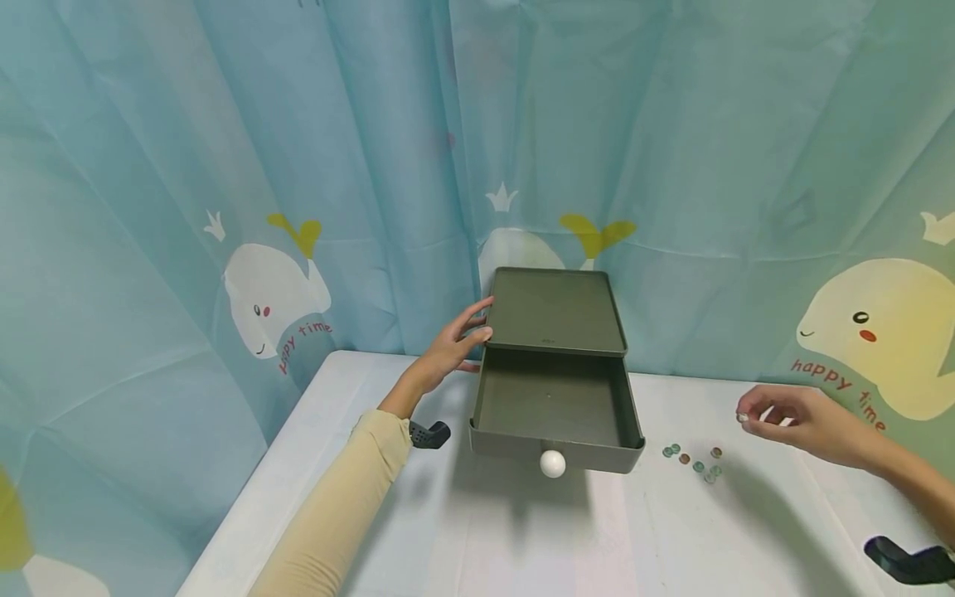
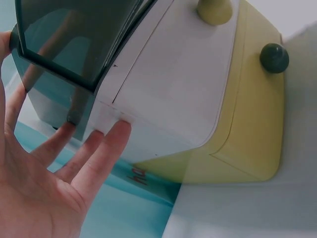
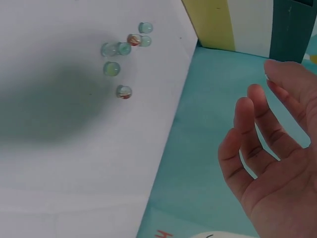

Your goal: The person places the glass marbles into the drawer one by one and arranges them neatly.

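A small chest of drawers has a dark green top, a white section and a yellow one. Its dark green top drawer is pulled out, showing a bare floor and a round white knob. My left hand rests against the chest's left side, fingers spread and fairly straight. Off to the right, my right hand is raised above the table and pinches a small glass marble between thumb and fingertips; the fingers mostly hide it in the right wrist view. Several clear, greenish and brownish marbles lie loose between drawer and right hand.
The white table carries the chest near its back edge. Right behind hangs a blue-green curtain printed with whales. In the left wrist view, the lower drawers show a yellow knob and a dark green knob.
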The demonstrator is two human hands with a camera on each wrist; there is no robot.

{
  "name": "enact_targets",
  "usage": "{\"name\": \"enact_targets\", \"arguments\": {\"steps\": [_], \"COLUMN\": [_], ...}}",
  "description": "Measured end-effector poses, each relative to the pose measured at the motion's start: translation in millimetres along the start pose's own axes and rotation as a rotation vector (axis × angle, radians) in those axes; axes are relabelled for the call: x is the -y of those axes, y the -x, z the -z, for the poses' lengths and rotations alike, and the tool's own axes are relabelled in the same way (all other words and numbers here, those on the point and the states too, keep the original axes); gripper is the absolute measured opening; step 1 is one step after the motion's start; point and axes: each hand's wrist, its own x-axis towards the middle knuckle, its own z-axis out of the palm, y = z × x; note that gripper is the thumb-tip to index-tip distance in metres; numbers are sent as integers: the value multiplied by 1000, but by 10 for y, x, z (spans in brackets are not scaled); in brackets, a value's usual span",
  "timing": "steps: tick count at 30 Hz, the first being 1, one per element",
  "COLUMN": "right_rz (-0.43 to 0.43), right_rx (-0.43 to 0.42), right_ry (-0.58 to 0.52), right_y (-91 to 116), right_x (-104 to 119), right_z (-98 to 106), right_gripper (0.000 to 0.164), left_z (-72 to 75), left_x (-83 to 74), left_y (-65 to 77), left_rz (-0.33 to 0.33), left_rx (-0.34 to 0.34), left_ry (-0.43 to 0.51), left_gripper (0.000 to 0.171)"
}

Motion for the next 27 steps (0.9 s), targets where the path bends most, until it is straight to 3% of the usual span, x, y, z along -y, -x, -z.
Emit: {"name": "enact_targets", "arguments": {"steps": [14, 27], "right_rz": [-53, -129], "right_rx": [9, 25], "right_ry": [50, 38], "right_y": [-163, -450], "right_x": [156, 410], "right_z": [177, 339], "right_gripper": [31, 18], "left_z": [-3, 0], "left_x": [-5, 15], "left_y": [1, -16], "left_rz": [-1, -2], "left_rx": [-5, -12], "left_ry": [1, 7], "left_gripper": [60, 60]}}
